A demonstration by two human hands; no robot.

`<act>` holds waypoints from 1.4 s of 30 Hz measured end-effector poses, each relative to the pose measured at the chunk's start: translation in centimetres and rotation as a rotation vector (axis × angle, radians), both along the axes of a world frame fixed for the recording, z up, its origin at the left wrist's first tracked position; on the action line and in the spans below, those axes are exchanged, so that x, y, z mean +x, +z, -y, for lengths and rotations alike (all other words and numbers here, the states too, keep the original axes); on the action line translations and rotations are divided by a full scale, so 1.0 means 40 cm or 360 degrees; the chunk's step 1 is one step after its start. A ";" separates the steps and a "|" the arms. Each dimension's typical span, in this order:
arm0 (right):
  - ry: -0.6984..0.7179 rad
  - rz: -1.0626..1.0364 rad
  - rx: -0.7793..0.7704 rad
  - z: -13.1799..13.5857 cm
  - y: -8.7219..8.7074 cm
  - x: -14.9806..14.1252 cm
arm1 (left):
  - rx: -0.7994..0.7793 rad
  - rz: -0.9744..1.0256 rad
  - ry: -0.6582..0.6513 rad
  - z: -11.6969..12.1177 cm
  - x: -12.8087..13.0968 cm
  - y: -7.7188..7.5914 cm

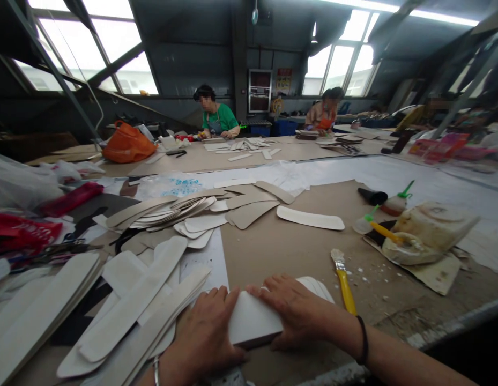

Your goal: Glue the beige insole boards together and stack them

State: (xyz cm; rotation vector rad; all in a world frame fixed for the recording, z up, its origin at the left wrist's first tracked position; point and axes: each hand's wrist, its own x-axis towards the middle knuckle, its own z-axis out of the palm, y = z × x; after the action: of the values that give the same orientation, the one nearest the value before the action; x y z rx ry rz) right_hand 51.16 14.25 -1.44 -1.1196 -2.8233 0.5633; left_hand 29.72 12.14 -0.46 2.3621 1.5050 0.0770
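A thick stack of white, round-ended flat pieces sits at the near edge of the table. My left hand grips its left side, thumb at the front edge and fingers on top. On the other side, my right hand holds it in the same way, with the thumb low at the front. More white rounded ends show beyond my right wrist; whether they belong to this stack is hidden. A yellow-handled brush lies just right of my right hand.
Long white strips pile up at left, with a fanned heap behind. A glue-stained container and small green-tipped bottles stand at right. An orange bag and two people are across the table.
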 end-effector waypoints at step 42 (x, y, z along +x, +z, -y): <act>-0.0239 0.0286 0.0826 0.049 -0.035 0.404 | 0.0123 -0.0251 0.0033 0.014 -0.018 -0.111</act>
State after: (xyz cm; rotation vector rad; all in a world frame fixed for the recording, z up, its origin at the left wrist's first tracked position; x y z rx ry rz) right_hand 67.33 12.29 -2.83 -1.2932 -2.7374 -0.2827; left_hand 29.00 11.58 -4.89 2.4642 1.6259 -0.0477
